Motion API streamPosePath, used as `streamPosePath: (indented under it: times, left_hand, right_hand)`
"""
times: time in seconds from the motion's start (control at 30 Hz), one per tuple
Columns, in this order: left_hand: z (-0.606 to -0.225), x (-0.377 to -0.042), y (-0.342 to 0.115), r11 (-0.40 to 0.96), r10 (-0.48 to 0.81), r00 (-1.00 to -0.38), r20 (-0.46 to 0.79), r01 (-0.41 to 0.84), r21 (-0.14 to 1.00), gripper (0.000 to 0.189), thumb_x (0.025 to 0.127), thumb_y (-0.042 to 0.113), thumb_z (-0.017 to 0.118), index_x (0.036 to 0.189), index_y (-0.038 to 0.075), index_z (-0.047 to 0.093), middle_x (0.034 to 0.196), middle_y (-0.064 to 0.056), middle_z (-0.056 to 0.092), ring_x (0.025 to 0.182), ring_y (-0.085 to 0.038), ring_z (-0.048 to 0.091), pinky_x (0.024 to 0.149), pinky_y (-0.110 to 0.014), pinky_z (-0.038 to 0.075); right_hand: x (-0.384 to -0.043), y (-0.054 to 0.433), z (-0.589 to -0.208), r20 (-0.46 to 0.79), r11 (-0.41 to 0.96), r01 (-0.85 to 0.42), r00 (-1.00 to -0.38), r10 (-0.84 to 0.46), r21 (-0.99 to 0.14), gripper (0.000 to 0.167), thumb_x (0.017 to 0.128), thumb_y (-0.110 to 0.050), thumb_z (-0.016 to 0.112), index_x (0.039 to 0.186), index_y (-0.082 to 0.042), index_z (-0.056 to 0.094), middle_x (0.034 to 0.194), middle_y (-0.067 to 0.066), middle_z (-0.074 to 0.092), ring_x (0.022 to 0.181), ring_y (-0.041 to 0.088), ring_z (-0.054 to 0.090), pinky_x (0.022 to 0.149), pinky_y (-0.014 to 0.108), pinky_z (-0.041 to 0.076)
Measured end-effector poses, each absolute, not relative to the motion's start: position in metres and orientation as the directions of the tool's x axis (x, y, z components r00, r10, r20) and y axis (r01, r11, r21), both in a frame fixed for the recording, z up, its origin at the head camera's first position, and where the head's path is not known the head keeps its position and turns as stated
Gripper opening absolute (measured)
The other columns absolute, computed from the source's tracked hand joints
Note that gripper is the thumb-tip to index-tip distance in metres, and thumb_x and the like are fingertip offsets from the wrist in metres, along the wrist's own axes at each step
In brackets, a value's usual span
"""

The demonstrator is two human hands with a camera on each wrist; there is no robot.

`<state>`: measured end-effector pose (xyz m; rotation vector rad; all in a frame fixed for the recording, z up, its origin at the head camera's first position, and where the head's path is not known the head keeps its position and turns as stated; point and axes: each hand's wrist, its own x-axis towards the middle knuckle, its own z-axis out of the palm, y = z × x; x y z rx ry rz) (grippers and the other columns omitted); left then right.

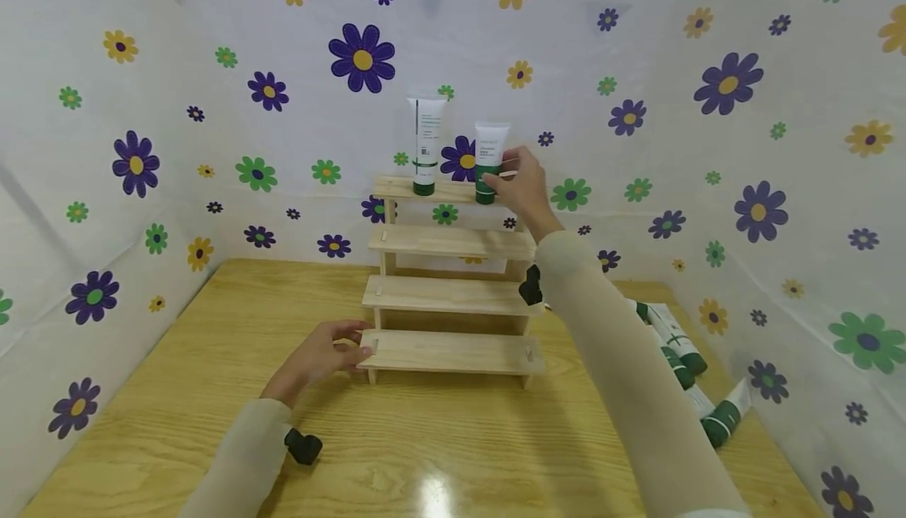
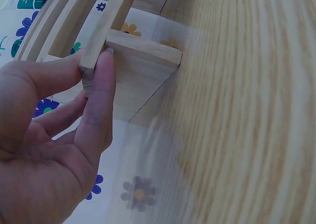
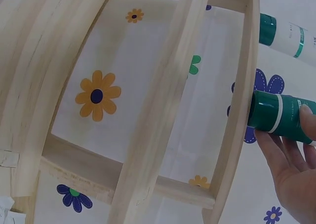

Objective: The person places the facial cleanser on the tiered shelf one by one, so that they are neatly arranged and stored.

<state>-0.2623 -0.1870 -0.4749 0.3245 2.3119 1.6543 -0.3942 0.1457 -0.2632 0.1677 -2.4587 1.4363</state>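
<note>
A stepped wooden rack stands on the table. On its top step, toward the left, a tall white tube with a green cap stands upright. My right hand grips a shorter white and green tube at the right of that step. In the right wrist view this tube is upright with its cap at the step, fingers and thumb around its body. My left hand pinches the left end of the lowest step, as the left wrist view shows with thumb and fingers on the board.
Several white and green tubes lie in a pile at the table's right side, partly behind my right arm. One more tube lies nearer the front. The wooden table is enclosed by flower-patterned sheets at the back and sides.
</note>
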Motion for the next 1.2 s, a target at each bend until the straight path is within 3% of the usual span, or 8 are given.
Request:
streamPosePath:
  times: [0.43, 1.2]
  left_hand:
    - [-0.473, -0.263, -0.186, 0.323, 0.349, -0.933, -0.088, 0.032, 0.946, 0.055, 0.099, 0.015, 0.071, 0.147, -0.002, 0.05, 0.124, -0.024, 0.056, 0.097, -0.02, 0.07, 0.082, -0.04, 0.066]
    - [-0.474, -0.262, -0.184, 0.333, 0.34, -0.936, -0.091, 0.029, 0.942, 0.055, 0.098, 0.014, 0.071, 0.147, -0.002, 0.051, 0.123, -0.024, 0.058, 0.097, -0.019, 0.071, 0.081, -0.04, 0.066]
  right_hand:
    - [-0.403, 0.136, -0.268, 0.369, 0.501, -0.3, -0.929, 0.042, -0.812, 0.044, 0.099, -0.011, 0.069, 0.137, -0.001, 0.048, 0.137, 0.021, 0.062, 0.124, 0.034, 0.064, 0.11, 0.043, 0.054]
    - [-0.408, 0.129, -0.271, 0.335, 0.517, -0.258, -0.94, 0.06, -0.816, 0.044, 0.102, -0.013, 0.066, 0.14, -0.008, 0.044, 0.14, 0.017, 0.06, 0.127, 0.032, 0.062, 0.113, 0.042, 0.052]
